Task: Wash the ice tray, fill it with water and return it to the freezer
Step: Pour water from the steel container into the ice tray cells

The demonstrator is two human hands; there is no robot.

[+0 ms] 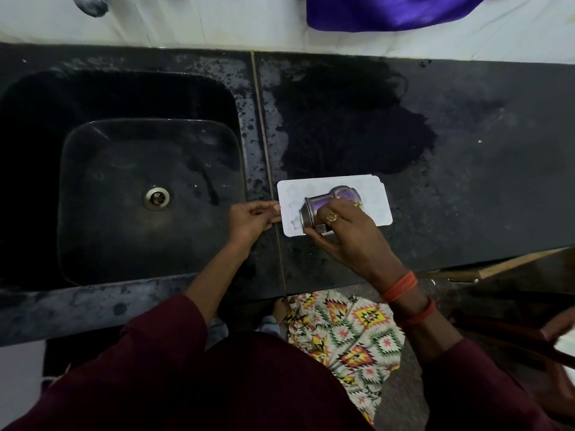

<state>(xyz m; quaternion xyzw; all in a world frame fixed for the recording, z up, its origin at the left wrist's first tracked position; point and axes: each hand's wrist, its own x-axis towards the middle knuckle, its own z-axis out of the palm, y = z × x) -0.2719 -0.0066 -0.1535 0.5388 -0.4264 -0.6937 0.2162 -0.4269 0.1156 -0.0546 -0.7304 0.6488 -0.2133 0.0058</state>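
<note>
A white ice tray [378, 197] lies flat on the black counter [482, 181], just right of the sink. My left hand [252, 217] pinches the tray's left edge with thumb and fingertips. My right hand [345, 234] grips a small steel jug [326, 203], tipped on its side over the tray with its mouth toward the tray's left cells. The hand and jug hide the tray's middle. I cannot make out any water in the cells.
A black sink [149, 197] with a round drain [156, 198] is at left, with a steel tap [90, 4] above it. A wet patch [351, 126] spreads behind the tray. A purple cloth [389, 10] hangs at the back wall.
</note>
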